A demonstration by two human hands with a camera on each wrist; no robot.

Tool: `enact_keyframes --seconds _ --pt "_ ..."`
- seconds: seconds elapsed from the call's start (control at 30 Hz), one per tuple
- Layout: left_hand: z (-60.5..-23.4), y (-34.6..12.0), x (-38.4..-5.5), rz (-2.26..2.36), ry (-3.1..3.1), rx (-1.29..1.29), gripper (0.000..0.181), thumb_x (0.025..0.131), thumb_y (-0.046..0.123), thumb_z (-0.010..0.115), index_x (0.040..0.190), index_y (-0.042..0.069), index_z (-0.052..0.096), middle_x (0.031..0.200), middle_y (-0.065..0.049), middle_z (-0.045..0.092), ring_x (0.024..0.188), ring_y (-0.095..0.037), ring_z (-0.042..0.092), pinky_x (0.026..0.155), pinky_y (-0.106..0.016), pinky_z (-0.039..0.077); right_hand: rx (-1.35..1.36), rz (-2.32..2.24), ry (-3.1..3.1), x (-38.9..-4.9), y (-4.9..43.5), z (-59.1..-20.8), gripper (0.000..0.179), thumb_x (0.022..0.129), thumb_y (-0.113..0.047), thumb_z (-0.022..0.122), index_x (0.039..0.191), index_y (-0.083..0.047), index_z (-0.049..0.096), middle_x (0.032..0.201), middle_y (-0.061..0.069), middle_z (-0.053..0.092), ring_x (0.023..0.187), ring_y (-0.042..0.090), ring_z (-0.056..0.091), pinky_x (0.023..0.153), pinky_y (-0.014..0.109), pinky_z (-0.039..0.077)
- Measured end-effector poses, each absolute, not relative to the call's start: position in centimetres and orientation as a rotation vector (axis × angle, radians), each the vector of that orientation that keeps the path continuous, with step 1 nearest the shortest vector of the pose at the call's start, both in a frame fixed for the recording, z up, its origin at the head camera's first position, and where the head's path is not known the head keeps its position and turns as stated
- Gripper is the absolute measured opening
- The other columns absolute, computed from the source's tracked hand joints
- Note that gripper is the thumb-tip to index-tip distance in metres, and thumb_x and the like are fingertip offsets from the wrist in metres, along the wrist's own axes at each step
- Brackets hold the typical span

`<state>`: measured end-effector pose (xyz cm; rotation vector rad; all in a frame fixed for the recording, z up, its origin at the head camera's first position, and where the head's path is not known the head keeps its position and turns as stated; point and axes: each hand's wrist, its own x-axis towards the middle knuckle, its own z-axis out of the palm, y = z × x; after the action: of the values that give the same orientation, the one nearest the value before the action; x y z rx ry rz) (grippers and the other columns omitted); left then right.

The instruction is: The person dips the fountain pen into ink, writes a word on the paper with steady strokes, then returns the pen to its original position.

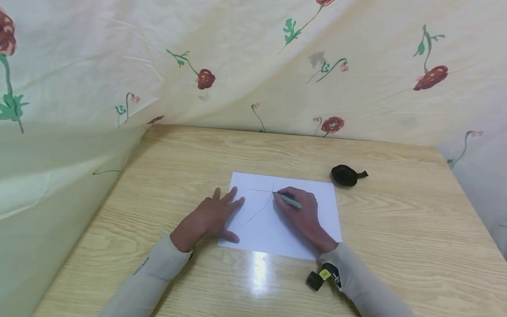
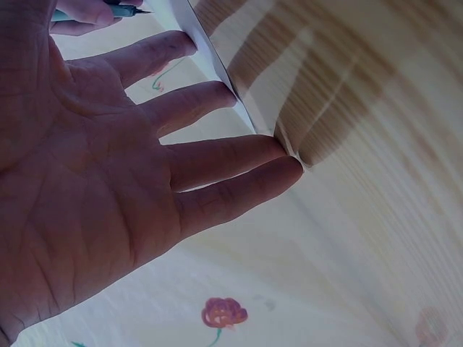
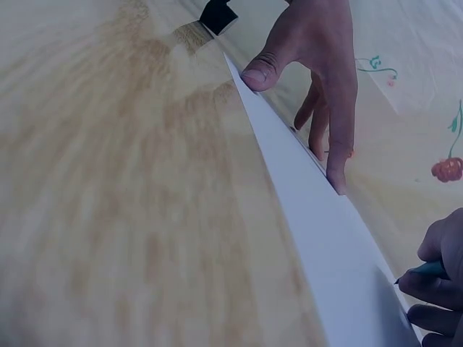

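Observation:
A white sheet of paper [image 1: 253,240] lies on the wooden table, bearing a few thin pencil-like lines: a short cross near the top and a long curve running down to the left. My right hand [image 1: 303,215] rests on the paper and pinches a teal pen [image 1: 291,201], its dark tip at the crossing of the lines. My left hand [image 1: 211,215] lies with fingers spread over the paper's left edge, fingertips and thumb on the sheet. In the left wrist view the palm [image 2: 94,173] shows with straight fingers. The right wrist view shows the pen [image 3: 432,269] between curled fingers.
A black rounded object with a short strap [image 1: 344,175] lies beyond the paper's upper right corner. The wooden table [image 1: 396,211] extends around the sheet. A flower-patterned cloth [image 1: 245,53] hangs behind the table and along its left side. A black strap device [image 1: 315,280] is on the right wrist.

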<state>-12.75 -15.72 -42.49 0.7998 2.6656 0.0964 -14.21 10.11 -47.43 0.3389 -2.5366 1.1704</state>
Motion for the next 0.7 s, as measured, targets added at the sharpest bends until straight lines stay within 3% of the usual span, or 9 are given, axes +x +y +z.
enact_keyframes --seconds 0.7 --pt "-42.65 -15.70 -12.81 0.083 2.660 0.801 0.106 0.073 0.061 0.080 0.156 0.013 0.034 0.163 -0.016 0.021 0.139 -0.057 0.026 0.095 -0.058 0.046 0.321 1.123 -2.581 -13.98 10.06 -47.15 0.014 0.086 -0.021 0.073 0.094 -0.011 0.080 0.079 -0.002 0.076 0.064 0.009 0.064 0.064 0.034 0.051"
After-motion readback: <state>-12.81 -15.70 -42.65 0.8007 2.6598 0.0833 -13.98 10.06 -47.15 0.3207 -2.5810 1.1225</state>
